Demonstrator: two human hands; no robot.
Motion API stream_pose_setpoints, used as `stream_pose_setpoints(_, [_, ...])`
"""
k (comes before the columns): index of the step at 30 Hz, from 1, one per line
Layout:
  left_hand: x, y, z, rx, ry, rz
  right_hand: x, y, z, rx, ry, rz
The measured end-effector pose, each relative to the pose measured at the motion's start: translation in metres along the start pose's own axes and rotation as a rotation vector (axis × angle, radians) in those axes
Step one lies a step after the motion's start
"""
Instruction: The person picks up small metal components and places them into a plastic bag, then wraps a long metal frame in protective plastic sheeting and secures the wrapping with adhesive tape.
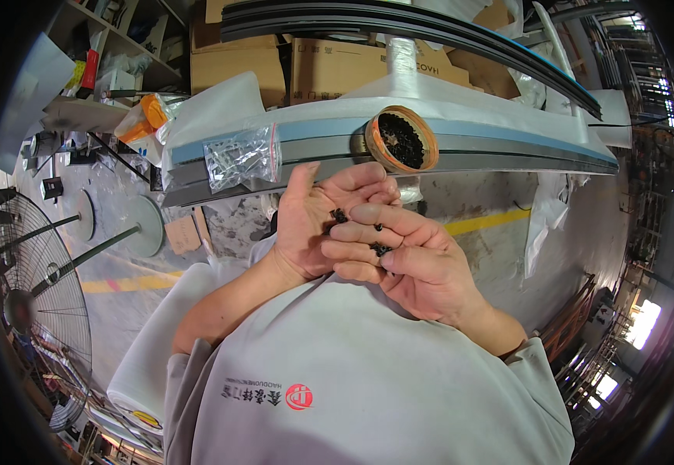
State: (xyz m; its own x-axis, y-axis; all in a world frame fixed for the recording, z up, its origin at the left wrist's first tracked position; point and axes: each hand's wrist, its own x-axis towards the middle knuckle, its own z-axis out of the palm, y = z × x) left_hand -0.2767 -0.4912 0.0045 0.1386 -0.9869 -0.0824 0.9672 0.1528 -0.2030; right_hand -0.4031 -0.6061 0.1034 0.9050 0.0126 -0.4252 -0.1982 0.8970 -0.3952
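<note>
My left hand [300,218] is palm up and cupped, its thumb held apart, with a few small black screws [338,215] lying in it. Against it, my right hand [430,267] has its fingers curled and its thumb pressed over more small black screws [379,249]; their exact shape is too small to make out. Just beyond my hands, a round orange-rimmed tub [432,147] full of similar black pieces stands tilted toward me on a long grey and blue metal profile [500,147]. To its left, a clear zip bag [242,158] of small pale metal parts lies on the same profile.
Long black profiles [337,23] cross the far side above cardboard boxes [337,70]. White foam sheet [228,101] lies under the work. A large caged fan [35,294] stands at left, near a roll of white foam [155,349]. Loose plastic film [546,217] hangs at right.
</note>
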Motion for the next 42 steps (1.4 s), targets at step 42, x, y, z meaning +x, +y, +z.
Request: stream_pose_setpoints(42, [0.004, -0.001, 0.004, 0.010, 0.035, 0.020, 0.005, 0.003, -0.002, -0.015, 0.035, 0.034])
